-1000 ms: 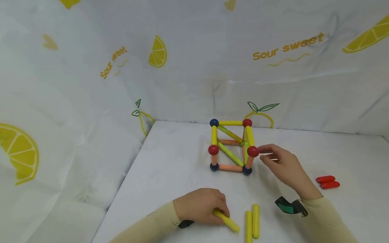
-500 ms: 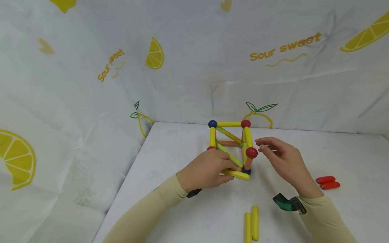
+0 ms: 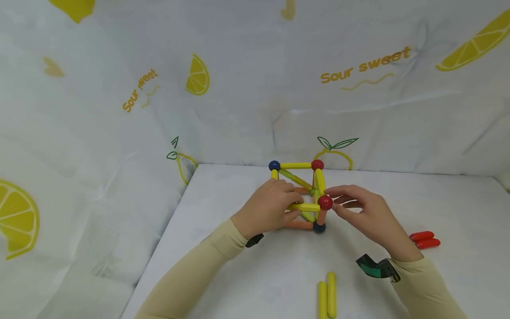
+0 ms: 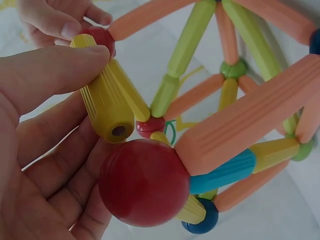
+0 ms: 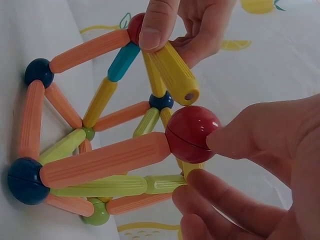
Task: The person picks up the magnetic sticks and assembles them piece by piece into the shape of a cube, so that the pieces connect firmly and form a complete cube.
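A cube-like frame (image 3: 295, 165) of magnetic rods and balls stands on the table, with yellow, orange, lime and blue rods. My left hand (image 3: 266, 209) pinches a loose yellow rod (image 3: 306, 207) between thumb and fingers, held level across the frame's near top side. The rod's right end is at the near right red ball (image 3: 325, 203); whether they touch I cannot tell. My right hand (image 3: 368, 217) holds that ball, thumb on it and index finger by the adjoining yellow rod. In the left wrist view, another red ball (image 4: 144, 182) sits near the rod's other end.
Two yellow rods (image 3: 331, 294) lie side by side near the table's front. Two red rods (image 3: 425, 239) lie to the right of my right hand. Behind the table (image 3: 223, 186) hangs a white cloth (image 3: 255, 110) printed with lemons.
My left hand has lifted the yellow rod from the table's front up to the frame's near top side. My right hand has closed onto the red ball.
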### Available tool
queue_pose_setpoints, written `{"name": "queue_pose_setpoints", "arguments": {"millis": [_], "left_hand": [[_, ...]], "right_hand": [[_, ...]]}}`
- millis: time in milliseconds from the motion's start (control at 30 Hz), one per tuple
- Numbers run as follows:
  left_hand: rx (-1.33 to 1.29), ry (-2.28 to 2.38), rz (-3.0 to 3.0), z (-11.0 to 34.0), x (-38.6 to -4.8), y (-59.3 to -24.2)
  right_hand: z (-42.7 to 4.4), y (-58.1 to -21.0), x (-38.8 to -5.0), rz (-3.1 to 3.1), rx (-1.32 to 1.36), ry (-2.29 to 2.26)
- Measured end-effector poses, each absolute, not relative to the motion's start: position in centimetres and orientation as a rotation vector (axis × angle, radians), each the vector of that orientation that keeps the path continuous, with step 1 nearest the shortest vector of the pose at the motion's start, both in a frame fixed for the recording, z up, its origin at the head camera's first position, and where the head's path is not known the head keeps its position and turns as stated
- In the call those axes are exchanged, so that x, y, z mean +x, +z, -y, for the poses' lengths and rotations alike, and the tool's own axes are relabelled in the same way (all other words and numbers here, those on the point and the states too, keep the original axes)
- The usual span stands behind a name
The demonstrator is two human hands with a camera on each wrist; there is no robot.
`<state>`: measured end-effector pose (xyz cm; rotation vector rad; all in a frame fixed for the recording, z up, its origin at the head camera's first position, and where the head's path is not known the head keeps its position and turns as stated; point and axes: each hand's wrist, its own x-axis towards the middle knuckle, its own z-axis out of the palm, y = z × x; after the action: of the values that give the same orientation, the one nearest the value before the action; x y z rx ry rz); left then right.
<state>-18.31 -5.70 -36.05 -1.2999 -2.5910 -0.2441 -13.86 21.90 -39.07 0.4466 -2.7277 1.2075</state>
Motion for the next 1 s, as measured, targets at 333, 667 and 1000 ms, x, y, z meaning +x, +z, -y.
{"name": "queue_pose_setpoints", "arguments": {"millis": [333,667,1000], "left_hand": [[-1.231,-0.183,2.589,6.2,-18.9,-36.5],[-1.233,-0.215,2.572,6.6,-19.3,-36.8],[-1.272,-0.317,2.352,7.1,-17.8,-37.2]], "right_hand": [[-21.7,-39.3,-13.8,2.726,0.479,1.181],[-21.2,-39.4,-14.1,2.722,0.492,1.181],[-21.4,-39.3,-13.5,2.712,0.467,1.148]]}}
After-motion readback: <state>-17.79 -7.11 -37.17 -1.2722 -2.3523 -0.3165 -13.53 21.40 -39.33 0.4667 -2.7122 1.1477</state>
